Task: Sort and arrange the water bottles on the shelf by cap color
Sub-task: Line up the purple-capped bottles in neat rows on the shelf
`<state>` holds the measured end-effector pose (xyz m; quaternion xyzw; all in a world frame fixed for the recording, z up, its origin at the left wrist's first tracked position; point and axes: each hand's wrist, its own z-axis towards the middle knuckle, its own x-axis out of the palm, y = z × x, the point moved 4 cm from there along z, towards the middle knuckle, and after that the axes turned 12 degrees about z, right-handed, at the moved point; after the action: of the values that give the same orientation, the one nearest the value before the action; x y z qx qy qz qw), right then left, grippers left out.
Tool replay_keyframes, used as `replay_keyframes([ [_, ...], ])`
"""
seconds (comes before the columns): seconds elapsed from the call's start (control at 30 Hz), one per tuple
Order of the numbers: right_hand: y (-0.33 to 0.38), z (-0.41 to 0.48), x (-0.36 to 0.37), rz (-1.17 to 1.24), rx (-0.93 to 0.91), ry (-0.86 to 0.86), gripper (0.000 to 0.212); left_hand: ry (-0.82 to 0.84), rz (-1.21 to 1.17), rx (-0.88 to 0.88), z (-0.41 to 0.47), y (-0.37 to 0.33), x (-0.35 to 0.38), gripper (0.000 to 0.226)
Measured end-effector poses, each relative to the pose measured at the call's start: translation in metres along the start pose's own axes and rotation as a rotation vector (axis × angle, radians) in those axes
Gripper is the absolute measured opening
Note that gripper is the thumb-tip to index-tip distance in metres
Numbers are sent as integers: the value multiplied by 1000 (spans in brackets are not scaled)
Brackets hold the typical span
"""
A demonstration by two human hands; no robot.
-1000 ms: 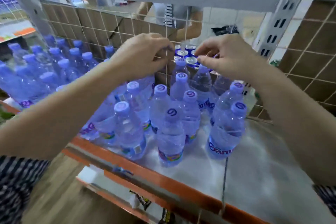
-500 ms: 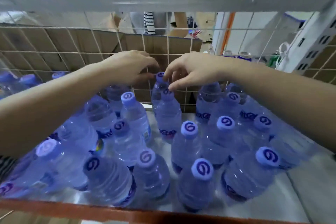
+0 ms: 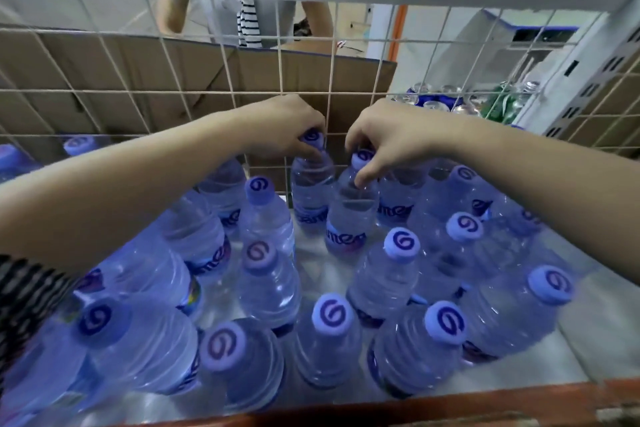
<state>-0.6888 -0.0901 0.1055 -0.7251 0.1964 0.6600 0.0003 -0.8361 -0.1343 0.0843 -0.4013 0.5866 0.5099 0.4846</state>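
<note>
Several clear water bottles with lilac swirl-marked caps stand on the metal shelf. My left hand grips the cap and neck of a back-row bottle next to the wire grid. My right hand pinches the cap of the neighbouring bottle, thumb down over its neck. Both bottles stand upright and close together. Other bottles, such as one in the front row, crowd the shelf below my arms.
A white wire grid backs the shelf, with a cardboard box behind it. Drink cans sit behind the grid at right. A person in a striped top stands beyond. An orange shelf edge runs along the front.
The camera has come closer and lower over the shelf. Both hands have dropped from just above the caps onto the two back-row bottles and now hold them.
</note>
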Motion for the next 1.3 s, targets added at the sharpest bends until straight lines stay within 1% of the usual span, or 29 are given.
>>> replay_keyframes([
  [0.1,-12,2,-3,27,43,-33,44,19,-9,-13,-2,7,-2,40],
  [0.2,-24,9,-5,-1,68,-63,38,17,-20,-33,-1,6,1,43],
  [0.3,-33,14,-8,-25,113,-105,40,-31,-68,-47,0,3,2,42],
  [0.43,-36,18,-6,-53,99,-137,40,-100,-140,-50,1,-1,2,34],
  [0.63,-40,12,0,-51,109,-158,43,-172,-208,-127,-6,-7,8,36],
  [0.77,-37,6,3,-81,101,-176,44,-120,-235,-131,-16,-10,4,39],
  [0.83,-29,4,1,-157,82,-174,44,-74,-223,-116,-25,-10,-1,40],
  [0.9,-13,2,-9,-181,18,-229,40,-79,-194,-129,-39,-5,-9,37],
  [0.97,10,0,-18,-89,-87,-299,34,-106,-145,-163,-61,7,-17,33],
  [1.0,24,1,-20,-20,-131,-301,33,-113,-123,-181,-72,14,-20,31],
  [1.07,52,8,-17,104,-189,-230,32,-106,-98,-215,-95,28,-21,28],
  [1.13,74,18,-7,160,-215,-119,37,-77,-79,-223,-113,38,-18,28],
  [1.2,89,30,7,119,-229,-31,45,-57,-38,-192,-123,45,-11,34],
  [1.3,102,49,23,-36,-236,3,48,-83,-8,-168,-124,57,-7,45],
])
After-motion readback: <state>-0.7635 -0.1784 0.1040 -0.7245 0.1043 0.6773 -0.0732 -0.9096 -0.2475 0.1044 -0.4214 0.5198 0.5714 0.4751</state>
